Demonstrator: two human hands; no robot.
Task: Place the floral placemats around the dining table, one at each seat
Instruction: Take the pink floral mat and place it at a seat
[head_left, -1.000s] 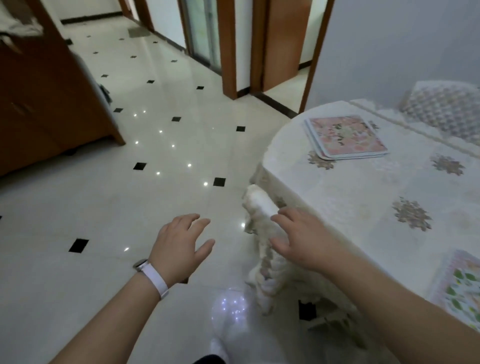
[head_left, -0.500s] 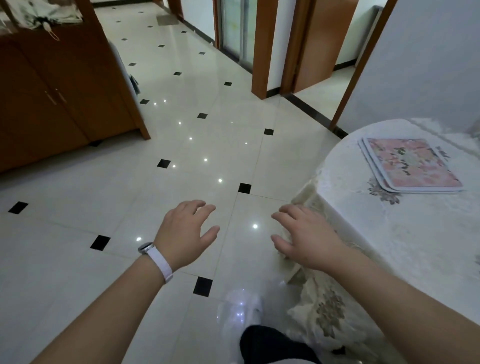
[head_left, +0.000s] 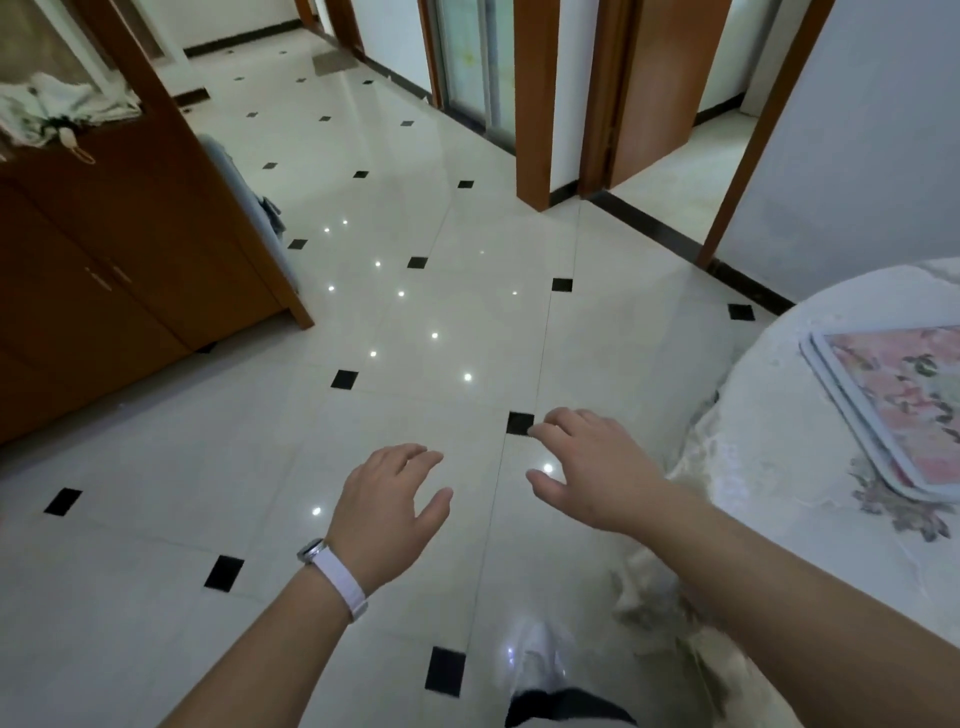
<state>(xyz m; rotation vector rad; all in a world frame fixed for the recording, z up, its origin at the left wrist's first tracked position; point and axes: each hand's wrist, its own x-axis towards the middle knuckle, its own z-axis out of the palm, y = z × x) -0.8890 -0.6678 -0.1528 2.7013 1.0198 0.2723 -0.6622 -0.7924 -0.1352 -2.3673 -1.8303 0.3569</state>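
Note:
A small stack of pink floral placemats (head_left: 901, 405) lies on the round dining table (head_left: 769, 395) at the right edge of the view, near the table's rim. The table wears a white lace cloth that hangs down its side. My left hand (head_left: 387, 506), with a white watch on the wrist, hovers over the floor with fingers spread and empty. My right hand (head_left: 592, 467) is also empty with fingers apart, held over the floor just left of the table's edge, well short of the placemats.
Glossy white floor tiles (head_left: 415, 322) with small black insets stretch ahead. A brown wooden cabinet (head_left: 104, 270) stands at the left with a folded umbrella (head_left: 57, 111) on it. Wooden door frames (head_left: 535, 104) and a grey wall (head_left: 857, 145) lie ahead and right. My foot (head_left: 540, 670) shows below.
The view has swung left and advanced along the table's side; the placemat stack has slid to the right edge. My right hand has come off the hanging tablecloth. Both hands stay empty.

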